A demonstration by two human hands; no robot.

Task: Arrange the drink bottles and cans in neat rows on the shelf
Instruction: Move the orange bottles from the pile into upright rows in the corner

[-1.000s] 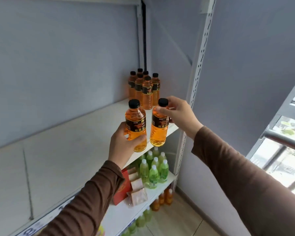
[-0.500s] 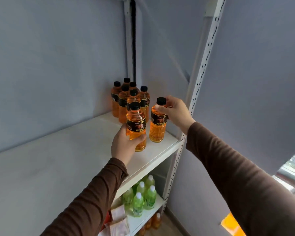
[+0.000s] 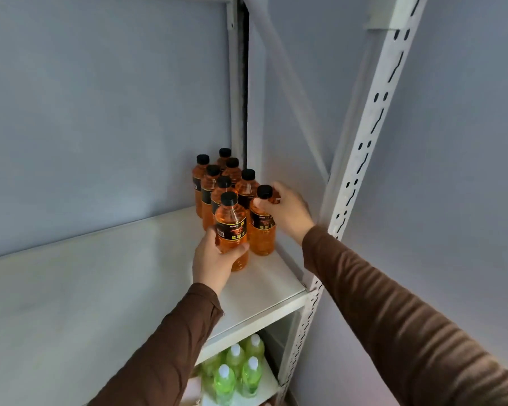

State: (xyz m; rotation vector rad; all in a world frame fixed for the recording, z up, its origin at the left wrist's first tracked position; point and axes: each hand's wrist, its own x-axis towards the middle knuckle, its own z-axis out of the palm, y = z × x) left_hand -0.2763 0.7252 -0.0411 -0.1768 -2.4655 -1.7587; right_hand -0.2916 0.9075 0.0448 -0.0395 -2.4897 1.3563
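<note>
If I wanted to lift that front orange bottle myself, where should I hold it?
Probably around the labelled middle of the front orange bottle, coming from the open front-left, as the left hand does; other bottles crowd its back and right, and it stands upright.

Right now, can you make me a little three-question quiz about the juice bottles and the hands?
1. True or false: the left hand holds an orange bottle round its body.
2. Where does the right hand grip its orange bottle? A) at the bottom B) near the cap C) round the label
3. What colour are the bottles on the shelf below?

Key
1. True.
2. B, near the black cap.
3. Green, with white caps.
</note>
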